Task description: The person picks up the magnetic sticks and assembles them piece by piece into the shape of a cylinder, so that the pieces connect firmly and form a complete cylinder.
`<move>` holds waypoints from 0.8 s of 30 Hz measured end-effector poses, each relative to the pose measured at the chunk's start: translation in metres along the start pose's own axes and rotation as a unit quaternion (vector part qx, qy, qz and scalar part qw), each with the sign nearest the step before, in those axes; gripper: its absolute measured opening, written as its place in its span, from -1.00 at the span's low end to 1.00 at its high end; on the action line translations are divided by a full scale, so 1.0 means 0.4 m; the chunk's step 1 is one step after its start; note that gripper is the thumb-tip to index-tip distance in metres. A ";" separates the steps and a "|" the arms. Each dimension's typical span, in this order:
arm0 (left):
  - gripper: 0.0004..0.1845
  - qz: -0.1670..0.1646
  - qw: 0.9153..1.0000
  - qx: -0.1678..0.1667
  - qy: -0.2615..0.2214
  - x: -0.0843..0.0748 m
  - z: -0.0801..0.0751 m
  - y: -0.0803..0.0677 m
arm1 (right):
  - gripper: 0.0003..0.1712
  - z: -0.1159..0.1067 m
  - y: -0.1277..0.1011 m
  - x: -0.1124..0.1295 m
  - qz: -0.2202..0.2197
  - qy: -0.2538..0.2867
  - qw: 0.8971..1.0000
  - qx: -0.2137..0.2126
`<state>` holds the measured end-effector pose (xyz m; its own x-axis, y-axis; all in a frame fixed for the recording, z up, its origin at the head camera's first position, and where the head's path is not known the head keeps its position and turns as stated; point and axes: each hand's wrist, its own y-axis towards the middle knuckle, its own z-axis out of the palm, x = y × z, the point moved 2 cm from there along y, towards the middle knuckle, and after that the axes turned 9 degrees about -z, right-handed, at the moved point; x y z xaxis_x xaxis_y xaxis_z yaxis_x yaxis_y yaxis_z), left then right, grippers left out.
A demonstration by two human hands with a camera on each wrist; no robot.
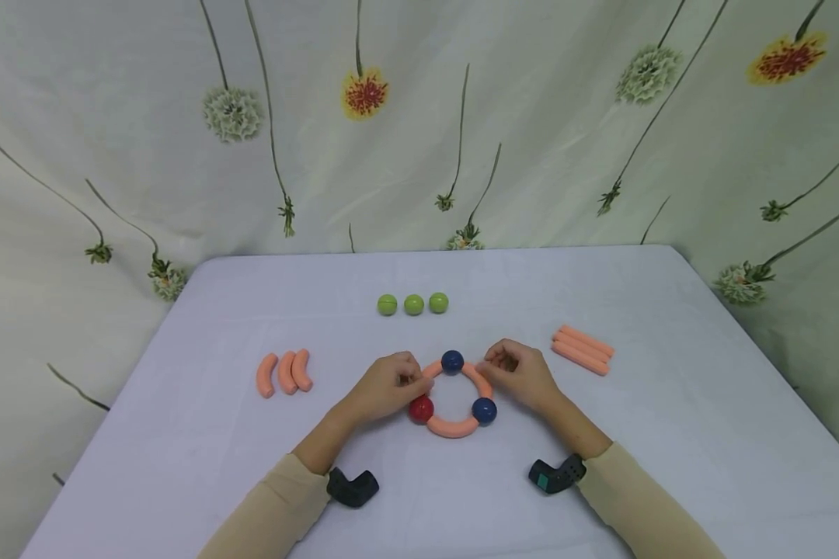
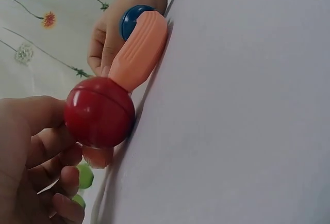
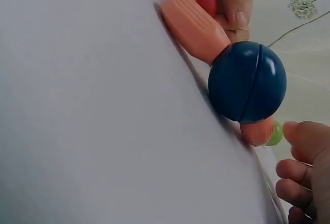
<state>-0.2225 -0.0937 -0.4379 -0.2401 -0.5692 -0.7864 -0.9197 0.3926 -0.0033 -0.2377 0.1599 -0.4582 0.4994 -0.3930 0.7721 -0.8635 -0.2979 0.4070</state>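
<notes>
A ring of curved salmon-pink plastic segments joined by glossy balls [image 1: 453, 425] lies flat at the middle of the lilac-covered bench [image 1: 182, 450], flanked by a person's two hands. The left hand [image 1: 384, 386] rests at the ring's left side beside the shiny red ball [image 1: 421, 408], its fingers curled in and apparently pinching the upper-left segment. The right hand [image 1: 519, 373] sits at the upper right, fingers bunched together against the segment between the top dark blue ball [image 1: 452, 361] and the lower-right dark blue ball [image 1: 484, 410]; whether they actually clasp it cannot be told. Beyond the ring stand three green balls in a row [image 1: 413, 303]. Three spare curved salmon pieces [image 1: 283, 373] lie to the left, three straight salmon rods [image 1: 582, 349] to the right. A flower-printed cloth [image 1: 419, 116] hangs behind.
</notes>
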 end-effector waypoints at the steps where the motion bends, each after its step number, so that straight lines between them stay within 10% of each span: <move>1: -0.73 0.002 1.000 0.002 -0.002 0.001 0.002 -0.001 | -0.88 -0.006 0.001 0.002 0.001 -0.009 1.000 -0.006; 11: -0.70 -0.035 0.997 -0.055 0.032 0.023 0.012 0.003 | -0.73 -0.188 0.026 -0.007 0.062 -0.094 0.990 -0.081; 24: -0.67 -0.043 0.992 -0.111 0.051 0.026 0.022 0.004 | -0.56 -0.302 -0.013 -0.080 0.190 -0.171 0.967 -0.009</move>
<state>-0.2235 -0.0927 -0.4517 -0.1776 -0.6688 -0.7219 -0.9812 0.1772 0.0772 -0.2574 0.2791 -0.4259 0.1376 -0.7359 0.6629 -0.9887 -0.0614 0.1370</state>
